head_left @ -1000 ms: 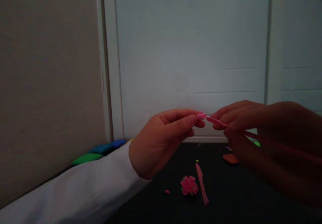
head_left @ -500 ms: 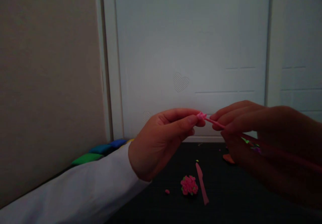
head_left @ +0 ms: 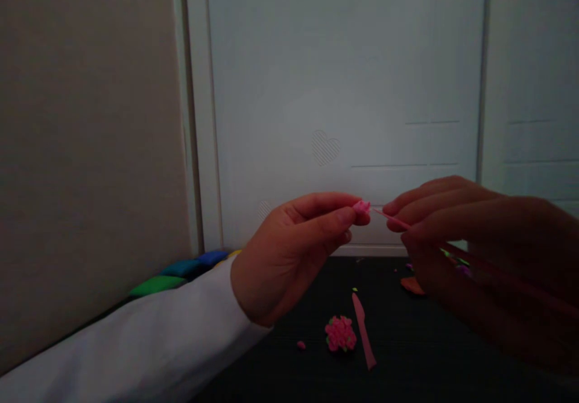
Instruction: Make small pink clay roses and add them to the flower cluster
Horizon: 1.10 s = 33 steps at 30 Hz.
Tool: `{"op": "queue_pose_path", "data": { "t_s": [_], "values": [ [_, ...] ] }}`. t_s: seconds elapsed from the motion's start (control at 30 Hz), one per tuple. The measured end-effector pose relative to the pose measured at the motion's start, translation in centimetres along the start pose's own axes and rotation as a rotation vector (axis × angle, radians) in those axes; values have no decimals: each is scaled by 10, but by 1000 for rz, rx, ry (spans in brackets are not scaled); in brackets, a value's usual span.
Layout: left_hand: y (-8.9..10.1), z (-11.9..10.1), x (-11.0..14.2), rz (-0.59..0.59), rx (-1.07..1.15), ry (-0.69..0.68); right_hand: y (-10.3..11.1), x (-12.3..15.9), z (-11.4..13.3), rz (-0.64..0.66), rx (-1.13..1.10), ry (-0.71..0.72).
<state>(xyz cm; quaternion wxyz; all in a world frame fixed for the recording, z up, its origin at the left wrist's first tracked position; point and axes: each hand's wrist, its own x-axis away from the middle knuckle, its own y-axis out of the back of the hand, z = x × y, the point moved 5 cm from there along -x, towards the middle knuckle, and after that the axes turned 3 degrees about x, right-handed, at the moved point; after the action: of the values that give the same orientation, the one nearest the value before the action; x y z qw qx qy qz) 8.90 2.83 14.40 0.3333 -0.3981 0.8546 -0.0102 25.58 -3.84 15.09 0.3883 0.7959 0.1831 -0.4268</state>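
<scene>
So the left hand (head_left: 289, 249) is pinching a tiny pink clay flower (head_left: 362, 207) over the desk (head_left: 407, 345), while the right hand (head_left: 465, 225) is gripping a slanting pink tool (head_left: 392, 219), tip just right of the flower.

White left sleeve (head_left: 154, 339) — wrist-length, creased

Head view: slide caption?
Left fingers pinch a small pink piece; right fingers hold a pink tool, its tip close by.
</scene>
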Motion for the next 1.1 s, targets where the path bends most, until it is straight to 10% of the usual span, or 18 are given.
{"op": "queue_pose_path", "data": {
  "t_s": [1.1],
  "values": [
    [-4, -2, -3, 27, 26, -17, -1, -14, 18, -121, 94, 124]
  ]
}}
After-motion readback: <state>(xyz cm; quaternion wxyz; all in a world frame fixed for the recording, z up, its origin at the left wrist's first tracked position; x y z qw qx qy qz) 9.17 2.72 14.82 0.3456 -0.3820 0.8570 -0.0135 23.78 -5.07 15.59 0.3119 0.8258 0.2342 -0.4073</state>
